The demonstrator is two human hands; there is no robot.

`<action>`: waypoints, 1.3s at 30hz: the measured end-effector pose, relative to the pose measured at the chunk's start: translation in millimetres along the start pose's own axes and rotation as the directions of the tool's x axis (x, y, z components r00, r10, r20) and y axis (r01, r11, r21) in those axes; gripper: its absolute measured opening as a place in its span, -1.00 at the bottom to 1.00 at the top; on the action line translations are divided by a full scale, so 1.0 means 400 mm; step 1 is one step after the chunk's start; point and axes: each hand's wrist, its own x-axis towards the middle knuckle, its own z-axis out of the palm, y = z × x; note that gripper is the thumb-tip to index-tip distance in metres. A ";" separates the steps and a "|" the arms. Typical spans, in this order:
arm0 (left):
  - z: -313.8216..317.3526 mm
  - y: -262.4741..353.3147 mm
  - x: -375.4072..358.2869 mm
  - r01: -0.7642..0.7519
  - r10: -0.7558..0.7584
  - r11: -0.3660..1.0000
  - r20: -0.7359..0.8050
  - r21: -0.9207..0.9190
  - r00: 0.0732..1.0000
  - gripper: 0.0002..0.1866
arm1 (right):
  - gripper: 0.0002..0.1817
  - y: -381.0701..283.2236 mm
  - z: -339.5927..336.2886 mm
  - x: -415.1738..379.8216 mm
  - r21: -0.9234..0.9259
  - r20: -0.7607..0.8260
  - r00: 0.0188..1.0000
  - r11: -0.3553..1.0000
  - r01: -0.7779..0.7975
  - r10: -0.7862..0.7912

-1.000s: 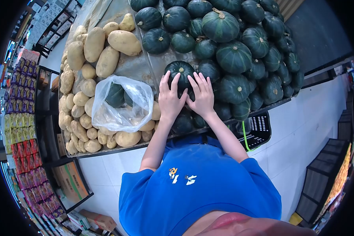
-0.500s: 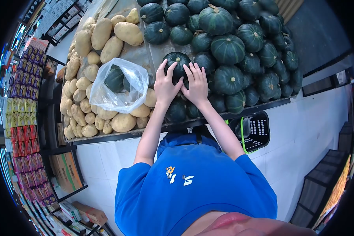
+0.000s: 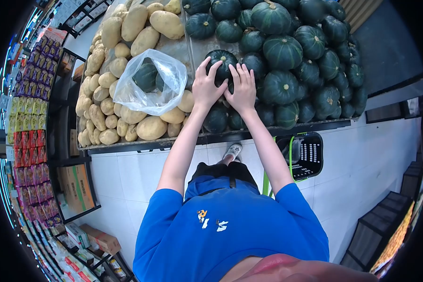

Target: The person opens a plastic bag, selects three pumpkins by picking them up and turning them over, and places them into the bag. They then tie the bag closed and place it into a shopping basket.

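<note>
A dark green squash (image 3: pixel 223 61) sits at the near left corner of a heap of like squashes (image 3: pixel 286 51) on a display stand. My left hand (image 3: pixel 207 87) clasps its left side and my right hand (image 3: pixel 243 87) clasps its right side, fingers spread over its top. Left of my hands a clear plastic bag (image 3: pixel 148 84) with one or two green squashes inside lies on a pile of potatoes (image 3: pixel 122 42).
The stand's dark front edge (image 3: pixel 310 126) runs across below the produce. A black shopping basket (image 3: pixel 301 155) with green handles stands on the white tile floor at my right. Shelves of packaged goods (image 3: pixel 26 141) line the left side, with cardboard boxes (image 3: pixel 77 188) below.
My view has pulled back from the stand, so my arms reach out further and my feet show. Both hands stay on the same squash.
</note>
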 end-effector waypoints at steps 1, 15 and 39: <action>0.002 -0.001 -0.001 0.005 -0.005 1.000 0.009 0.000 1.000 -0.37 | -0.24 0.001 0.000 0.000 -0.003 -0.001 1.000 1.000 0.000 0.000; 0.010 -0.012 -0.002 -0.059 0.056 0.998 -0.070 -0.036 0.996 -0.38 | -0.25 -0.004 0.000 0.000 -0.048 -0.016 1.000 0.999 -0.006 0.005; 0.000 -0.014 -0.008 -0.168 0.168 0.986 0.022 -0.018 0.986 -0.44 | -0.46 -0.022 -0.015 -0.013 0.042 -0.118 0.987 0.994 -0.103 0.108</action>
